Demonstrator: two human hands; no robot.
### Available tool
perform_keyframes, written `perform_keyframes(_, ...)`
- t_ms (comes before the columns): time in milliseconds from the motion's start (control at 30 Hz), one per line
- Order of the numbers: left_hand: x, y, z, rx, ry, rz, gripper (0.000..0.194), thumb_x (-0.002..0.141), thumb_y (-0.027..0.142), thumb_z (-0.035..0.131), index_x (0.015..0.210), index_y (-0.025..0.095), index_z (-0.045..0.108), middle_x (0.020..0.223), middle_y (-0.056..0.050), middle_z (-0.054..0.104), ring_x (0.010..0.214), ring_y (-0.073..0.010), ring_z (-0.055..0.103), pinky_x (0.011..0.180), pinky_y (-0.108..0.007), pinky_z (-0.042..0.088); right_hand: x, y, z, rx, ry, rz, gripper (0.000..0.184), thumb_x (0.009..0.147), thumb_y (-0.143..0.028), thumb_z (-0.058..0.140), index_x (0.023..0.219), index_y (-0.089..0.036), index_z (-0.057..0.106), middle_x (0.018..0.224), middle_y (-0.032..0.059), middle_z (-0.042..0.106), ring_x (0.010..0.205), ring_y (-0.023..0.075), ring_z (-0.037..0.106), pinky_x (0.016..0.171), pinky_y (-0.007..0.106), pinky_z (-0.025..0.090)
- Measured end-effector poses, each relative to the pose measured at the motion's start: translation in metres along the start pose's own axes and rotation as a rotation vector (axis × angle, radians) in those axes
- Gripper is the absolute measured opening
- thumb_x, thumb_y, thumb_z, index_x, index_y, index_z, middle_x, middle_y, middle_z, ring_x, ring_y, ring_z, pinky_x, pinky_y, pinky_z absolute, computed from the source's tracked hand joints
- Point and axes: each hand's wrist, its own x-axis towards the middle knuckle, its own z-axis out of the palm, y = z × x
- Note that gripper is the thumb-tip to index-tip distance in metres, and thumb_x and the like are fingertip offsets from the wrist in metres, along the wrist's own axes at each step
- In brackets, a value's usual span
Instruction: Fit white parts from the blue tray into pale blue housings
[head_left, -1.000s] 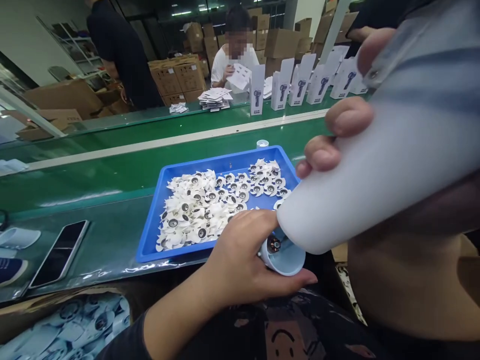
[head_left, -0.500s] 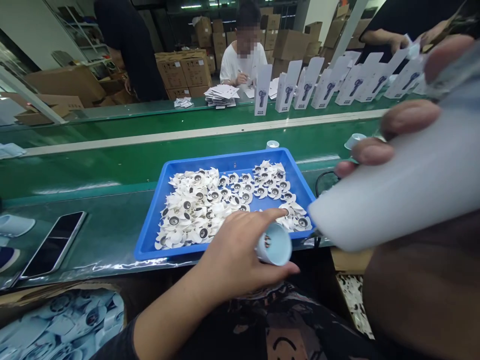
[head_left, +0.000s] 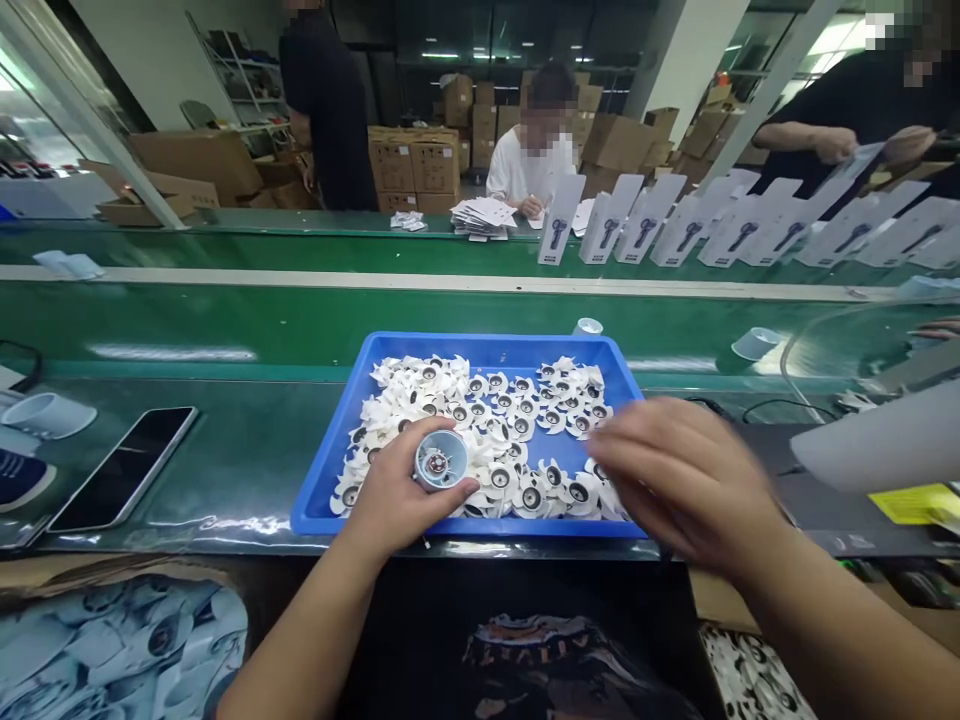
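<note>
Seen from my distant post, my left hand (head_left: 397, 490) grips a pale blue housing (head_left: 458, 453), open end toward the camera, at eight o'clock from the centre of a blue tray (head_left: 495, 346). The shell looks light, stiff and slightly slippery, best held round its outer wall, clear of the delicate-looking motor (head_left: 437, 463) inside. At four o'clock, my right hand (head_left: 682, 475) is blurred, its grip impossible to tell. White fan blades (head_left: 501, 478), probably thin, are best taken by their hubs.

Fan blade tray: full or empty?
Partly full: white fan blades cover much of the blue tray, but bare floor shows right of centre.
</note>
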Motion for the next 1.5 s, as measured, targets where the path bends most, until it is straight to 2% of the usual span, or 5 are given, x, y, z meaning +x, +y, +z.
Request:
perform_keyframes(233,-0.002,0.001,0.001,-0.014,-0.069,-0.051,0.047,0.073,0.042,0.074,0.113,0.022,0.062,0.111,-0.008,0.068,0.101,-0.0291,0.065,0.092,-0.046,0.052,0.084,0.051,0.066,-0.415,-0.417,-0.059,0.024,0.086,-0.012,0.067,0.11,-0.015,0.066,0.122,0.0117,0.054,0.113,0.0279,0.05,0.099,0.053,0.043)
perform_keyframes(633,-0.002,0.003,0.003,-0.054,-0.168,-0.08,0.051,0.072,0.036,0.079,0.117,0.026,0.058,0.117,-0.005,0.065,0.11,-0.0305,0.06,0.096,-0.049,0.048,0.045,0.045,0.025,-0.504,-0.828,-0.046,0.024,0.095,-0.01,0.056,0.116,-0.018,0.063,0.118,0.0058,0.059,0.107,0.0202,0.057,0.097,0.042,0.047)
perform_keyframes(1033,-0.005,-0.002,0.005,-0.06,-0.047,-0.112,0.059,0.069,0.031,0.083,0.121,0.026,0.054,0.124,-0.006,0.061,0.117,-0.028,0.057,0.097,-0.041,0.049,0.056,0.018,0.033,-0.621,-0.537,0.248,0.014,0.089,-0.011,0.06,0.102,-0.011,0.065,0.096,0.0094,0.063,0.082,0.0208,0.062,0.079,0.043,0.054)
perform_keyframes(1267,-0.007,0.02,0.009,0.031,-0.024,0.238,0.041,0.076,0.027,0.076,0.113,0.022,0.057,0.109,-0.004,0.066,0.103,-0.0244,0.061,0.093,-0.041,0.046,0.022,-0.051,0.017,-0.094,-0.022,-0.147,0.021,0.099,-0.025,0.045,0.117,-0.022,0.056,0.112,0.0006,0.061,0.1,0.0118,0.059,0.087,0.025,0.049)
perform_keyframes(1500,-0.017,0.048,0.02,0.128,-0.131,0.317,0.033,0.076,0.018,0.067,0.106,0.018,0.056,0.1,-0.004,0.067,0.094,-0.0245,0.062,0.086,-0.041,0.044,0.013,-0.074,0.027,-0.19,-0.087,-0.165,0.015,0.086,-0.016,0.069,0.101,-0.02,0.067,0.097,0.0057,0.053,0.086,0.0212,0.052,0.071,0.035,0.043)
